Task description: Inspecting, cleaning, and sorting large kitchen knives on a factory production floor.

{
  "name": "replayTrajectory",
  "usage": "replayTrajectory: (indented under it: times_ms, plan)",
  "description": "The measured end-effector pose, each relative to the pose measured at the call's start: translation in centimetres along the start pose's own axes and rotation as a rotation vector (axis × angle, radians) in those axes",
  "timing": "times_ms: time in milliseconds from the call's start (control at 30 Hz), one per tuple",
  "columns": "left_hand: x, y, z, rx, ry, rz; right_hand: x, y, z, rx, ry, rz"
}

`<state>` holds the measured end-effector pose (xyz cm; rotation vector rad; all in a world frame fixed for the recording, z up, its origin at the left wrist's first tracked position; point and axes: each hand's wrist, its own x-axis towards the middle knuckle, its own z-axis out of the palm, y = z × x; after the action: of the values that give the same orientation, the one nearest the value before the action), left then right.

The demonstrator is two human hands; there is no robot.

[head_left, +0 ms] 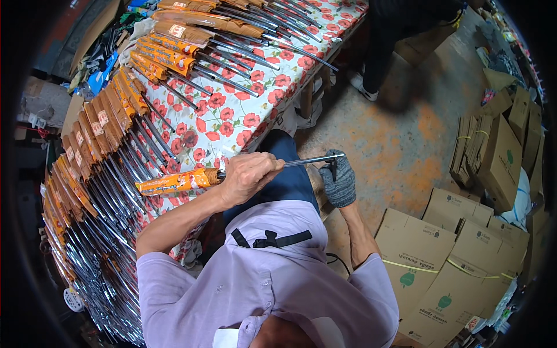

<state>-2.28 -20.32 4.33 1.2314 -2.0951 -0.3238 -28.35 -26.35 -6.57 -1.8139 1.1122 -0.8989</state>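
A slim shiny metal rod (310, 160) lies across my lap, its left end wrapped in an orange printed sleeve (184, 181). My bare left hand (249, 176) is closed around the rod just past the sleeve. At the rod's free end my right hand (338, 184), in a grey knitted glove, is closed on a small dark piece (332, 169) that touches the rod's tip. What this piece is cannot be made out. Beside my left arm, many similar rods (116, 232) with orange and brown sleeves (96, 124) lie in a fanned row.
A table with a red-flowered cloth (232, 124) runs along the left and far side. Flattened cardboard cartons (415, 240) bound with yellow straps stack at the right, with more cartons (502, 159) beyond. Another person's dark-clothed legs (386, 46) stand at the far side on the stained floor.
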Motion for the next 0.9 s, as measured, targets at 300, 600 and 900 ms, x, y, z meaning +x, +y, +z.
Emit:
replayTrajectory:
  times_ms: [300, 600, 900]
  plan:
    - [0.0, 0.7, -0.8, 0.026, -0.181, -0.135, -1.0, -0.2, 1.3, 0.085, 0.124, -0.006]
    - [3.4, 5.4, -5.7, -0.249, -0.586, -0.317, -0.4, 1.5, 1.0, -0.368, 0.234, -0.250]
    - [-3.7, 3.8, -13.4, 0.452, -0.445, 0.139, 0.6, 2.8, 4.9, 0.104, 0.053, 0.131]
